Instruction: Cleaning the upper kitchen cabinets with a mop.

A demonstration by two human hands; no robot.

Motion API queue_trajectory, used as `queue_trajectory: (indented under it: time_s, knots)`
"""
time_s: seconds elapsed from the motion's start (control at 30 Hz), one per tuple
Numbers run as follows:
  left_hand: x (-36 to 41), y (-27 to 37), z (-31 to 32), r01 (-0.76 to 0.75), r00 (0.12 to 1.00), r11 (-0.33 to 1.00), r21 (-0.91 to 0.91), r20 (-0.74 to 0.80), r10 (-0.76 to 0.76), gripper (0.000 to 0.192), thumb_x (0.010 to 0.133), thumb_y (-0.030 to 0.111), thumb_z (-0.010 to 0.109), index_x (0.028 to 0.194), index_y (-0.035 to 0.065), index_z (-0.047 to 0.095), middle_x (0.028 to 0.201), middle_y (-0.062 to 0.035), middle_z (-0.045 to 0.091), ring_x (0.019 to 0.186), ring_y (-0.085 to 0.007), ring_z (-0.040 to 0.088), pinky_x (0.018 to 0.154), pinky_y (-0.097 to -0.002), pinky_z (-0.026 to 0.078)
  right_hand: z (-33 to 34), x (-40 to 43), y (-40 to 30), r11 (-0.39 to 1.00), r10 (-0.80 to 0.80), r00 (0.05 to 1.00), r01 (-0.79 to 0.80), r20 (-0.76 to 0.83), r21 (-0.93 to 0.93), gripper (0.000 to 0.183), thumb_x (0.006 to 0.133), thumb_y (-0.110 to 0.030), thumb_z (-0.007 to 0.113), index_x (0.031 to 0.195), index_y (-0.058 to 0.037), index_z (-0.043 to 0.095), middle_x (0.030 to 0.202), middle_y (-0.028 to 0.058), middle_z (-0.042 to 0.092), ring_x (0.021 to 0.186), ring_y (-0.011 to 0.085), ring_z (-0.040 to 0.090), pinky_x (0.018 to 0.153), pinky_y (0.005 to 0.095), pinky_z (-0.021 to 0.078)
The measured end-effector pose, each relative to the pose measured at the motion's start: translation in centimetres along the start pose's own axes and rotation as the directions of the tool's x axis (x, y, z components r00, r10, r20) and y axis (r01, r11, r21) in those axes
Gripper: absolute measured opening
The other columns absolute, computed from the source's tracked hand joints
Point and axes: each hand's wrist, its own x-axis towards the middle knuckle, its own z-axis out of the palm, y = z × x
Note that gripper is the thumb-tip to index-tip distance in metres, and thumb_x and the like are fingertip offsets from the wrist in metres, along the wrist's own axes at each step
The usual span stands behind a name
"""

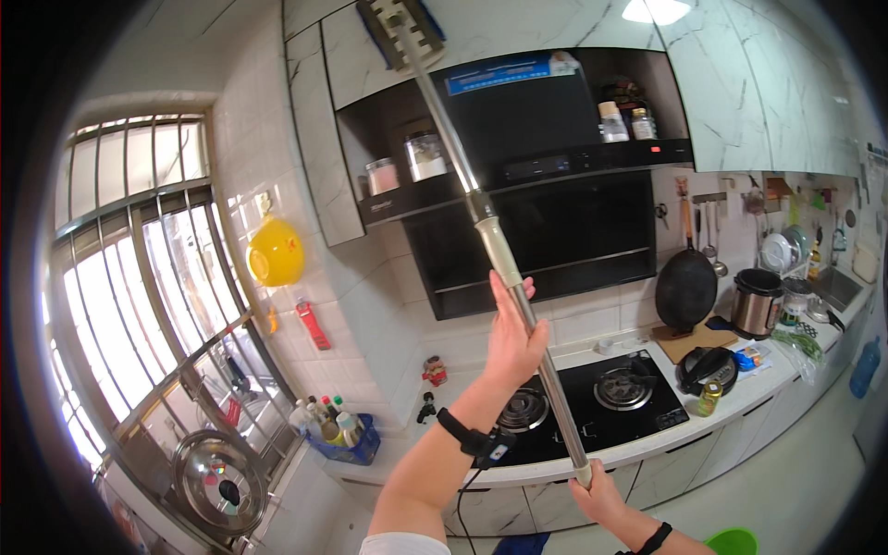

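A flat mop runs diagonally up the view, its metal pole (555,388) passing in front of the range hood and the hob. My left hand (515,340) grips the pole just below its pale plastic collar (501,253). Lower down, my right hand (600,491) is closed around the pole's bottom end. At the top, the mop head (402,35), with a dark blue edge, lies over the marbled upper cabinet front (350,55); I cannot tell whether it touches. Its upper part is cut off by the picture's edge. Dark bands with devices circle both wrists.
Jars (424,156) stand in the black range hood's (520,125) side shelves. Below is a two-burner gas hob (590,409). A wok (687,288), a pressure cooker (756,302) and a can (709,398) line the right counter. Left are a blue bottle basket (354,451) and barred window (139,291).
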Motion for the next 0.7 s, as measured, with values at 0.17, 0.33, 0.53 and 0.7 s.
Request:
queue_trajectory:
  time_s: [0.17,0.33,0.53,0.7]
  knots:
    - [-1.8,-3.5,-6.1,-0.005,0.995,0.993,0.12,-0.103,0.018,0.095,0.082,0.003,0.051,0.148,0.0034,-0.017,0.137,-0.0281,0.041,0.124,-0.0377,0.05,0.102,-0.0444,0.041,2.5,2.2,-2.6,0.998,0.052,0.982,-0.048,0.18,-0.028,0.036,0.088,-0.024,0.06,0.11,-0.0014,0.043,0.081,0.025,0.064,0.078,0.0447,0.063,0.067,0.0451,0.0493]
    - [-1.7,-3.8,-9.5,0.046,0.993,0.985,0.166,-0.113,-0.027,0.094,0.083,0.005,0.051,0.149,0.0051,-0.016,0.136,-0.0282,0.043,0.124,-0.0369,0.049,0.102,-0.0434,0.04,6.2,3.1,-2.8,0.998,-0.052,0.979,0.06,0.198,-0.035,0.038,0.089,-0.026,0.059,0.114,-0.0021,0.043,0.08,0.0248,0.063,0.077,0.0459,0.062,0.066,0.0465,0.0487]
    - [1.8,-4.1,-13.6,0.134,0.98,0.946,0.295,-0.184,-0.081,0.093,0.085,0.013,0.054,0.146,-0.0029,-0.014,0.141,-0.0326,0.037,0.128,-0.044,0.043,0.104,-0.0436,0.038,6.2,5.9,-8.7,0.99,-0.116,0.959,0.092,0.26,0.104,0.032,0.089,-0.021,0.06,0.109,-0.0001,0.046,0.075,0.0157,0.059,0.068,0.0275,0.059,0.063,0.04,0.0464]
    - [0.9,-3.2,-14.2,0.095,0.98,0.836,0.541,-0.197,0.016,0.093,0.084,0.016,0.056,0.146,-0.008,-0.009,0.151,-0.0347,0.008,0.142,-0.0453,0.015,0.115,-0.0445,0.018,7.6,5.7,-6.9,0.981,-0.153,0.953,0.115,0.261,0.154,0.035,0.088,-0.023,0.062,0.109,0.0003,0.046,0.075,0.0134,0.059,0.066,0.0216,0.058,0.061,0.0368,0.0468]
